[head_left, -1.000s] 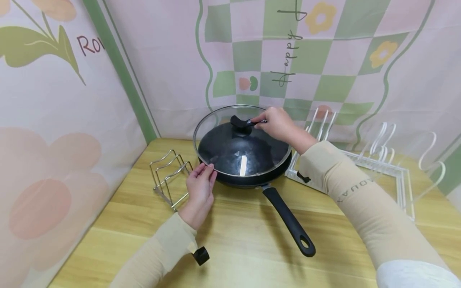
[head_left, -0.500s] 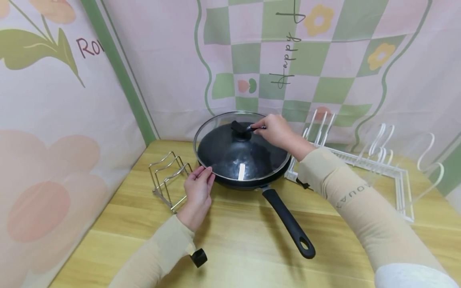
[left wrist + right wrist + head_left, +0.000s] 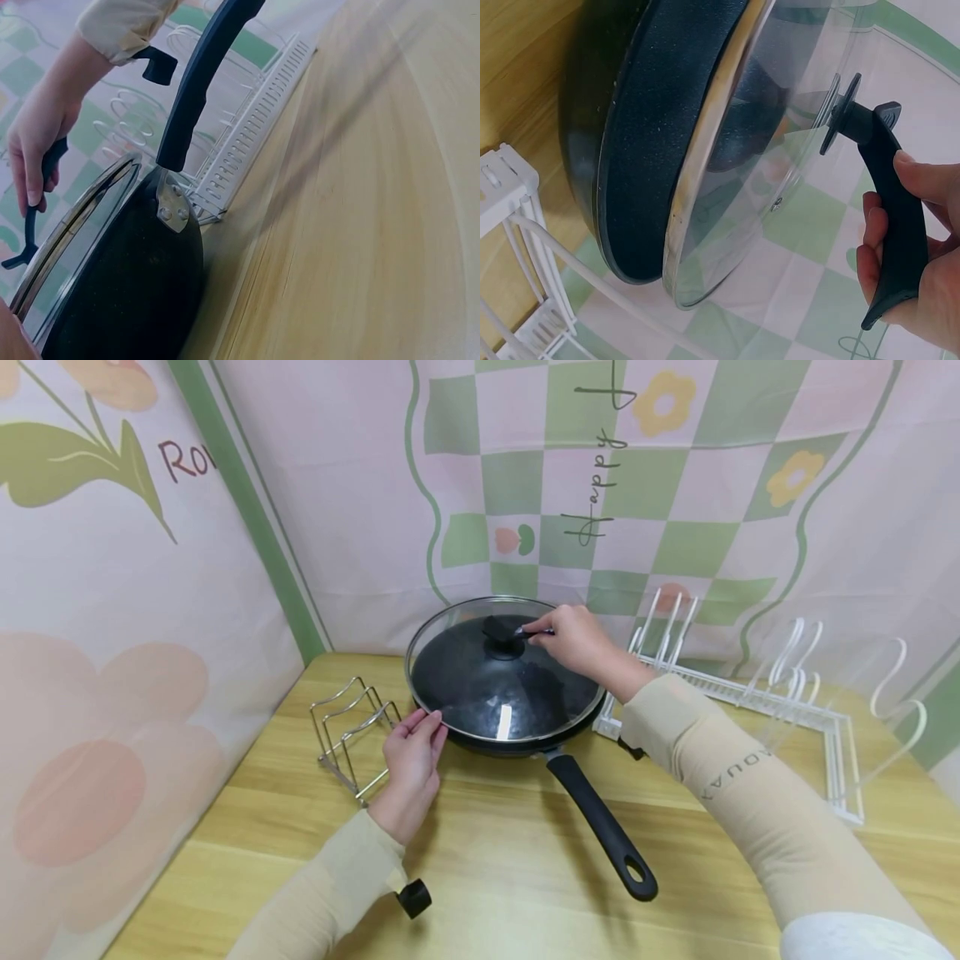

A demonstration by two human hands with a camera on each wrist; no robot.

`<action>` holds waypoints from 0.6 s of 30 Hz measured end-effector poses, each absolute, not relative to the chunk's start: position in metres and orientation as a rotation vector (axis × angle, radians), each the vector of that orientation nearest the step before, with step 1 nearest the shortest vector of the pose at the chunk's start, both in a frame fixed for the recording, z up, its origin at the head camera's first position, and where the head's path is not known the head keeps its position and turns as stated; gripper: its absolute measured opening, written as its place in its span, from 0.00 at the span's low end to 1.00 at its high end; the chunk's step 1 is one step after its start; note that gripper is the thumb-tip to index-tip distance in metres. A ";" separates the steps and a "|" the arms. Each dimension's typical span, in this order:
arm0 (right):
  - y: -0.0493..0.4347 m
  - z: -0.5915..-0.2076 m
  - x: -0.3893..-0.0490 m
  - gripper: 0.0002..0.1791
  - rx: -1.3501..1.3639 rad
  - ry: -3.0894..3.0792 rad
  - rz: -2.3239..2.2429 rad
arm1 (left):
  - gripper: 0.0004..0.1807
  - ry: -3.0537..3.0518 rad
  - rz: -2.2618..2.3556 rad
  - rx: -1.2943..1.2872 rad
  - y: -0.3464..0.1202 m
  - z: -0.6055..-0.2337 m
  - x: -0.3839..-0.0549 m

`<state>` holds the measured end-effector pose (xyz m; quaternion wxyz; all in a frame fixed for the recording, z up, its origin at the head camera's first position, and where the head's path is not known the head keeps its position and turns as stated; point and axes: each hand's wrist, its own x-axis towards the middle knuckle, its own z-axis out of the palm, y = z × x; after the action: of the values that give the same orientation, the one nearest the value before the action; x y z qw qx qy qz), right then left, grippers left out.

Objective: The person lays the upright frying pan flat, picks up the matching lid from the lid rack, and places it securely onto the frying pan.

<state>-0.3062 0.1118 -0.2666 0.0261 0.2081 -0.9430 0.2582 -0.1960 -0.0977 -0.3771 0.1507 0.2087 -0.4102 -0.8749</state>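
Observation:
A black frying pan (image 3: 517, 750) with a long black handle (image 3: 602, 827) stands on the wooden table. Over it lies a clear glass lid (image 3: 498, 693) with a metal rim. In the right wrist view the rim stands apart from the pan's edge at the far side. My right hand (image 3: 577, 639) grips the lid's black handle (image 3: 896, 202), thumb on one side and fingers curled round the other. At the near left, my left hand (image 3: 414, 760) pinches the lid's rim between thumb and fingers. Only a bit of this hand shows in the left wrist view.
A small wire rack (image 3: 352, 727) stands close to the left hand. Behind the right forearm, a white rack (image 3: 828, 727) with upright prongs and hooks reaches to the right. Patterned cloth (image 3: 517, 468) hangs at the back and left.
The lid has come down closer to the pan, its far side lowering with my right hand. My left hand has stayed at the rim almost unmoved.

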 end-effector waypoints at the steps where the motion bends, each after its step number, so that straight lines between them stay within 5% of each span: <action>1: 0.112 -0.267 -0.306 0.15 0.641 -2.916 0.801 | 0.16 -1.179 -2.512 0.600 -0.098 -0.377 -0.196; 18: 0.114 -0.273 -0.304 0.15 0.657 -2.902 0.773 | 0.14 -1.242 -2.498 0.620 -0.098 -0.382 -0.196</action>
<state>-0.3040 0.1136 -0.2732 0.0335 0.2136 -0.9435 0.2512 -0.1956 -0.0980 -0.3825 0.1415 0.2149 -0.4302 -0.8653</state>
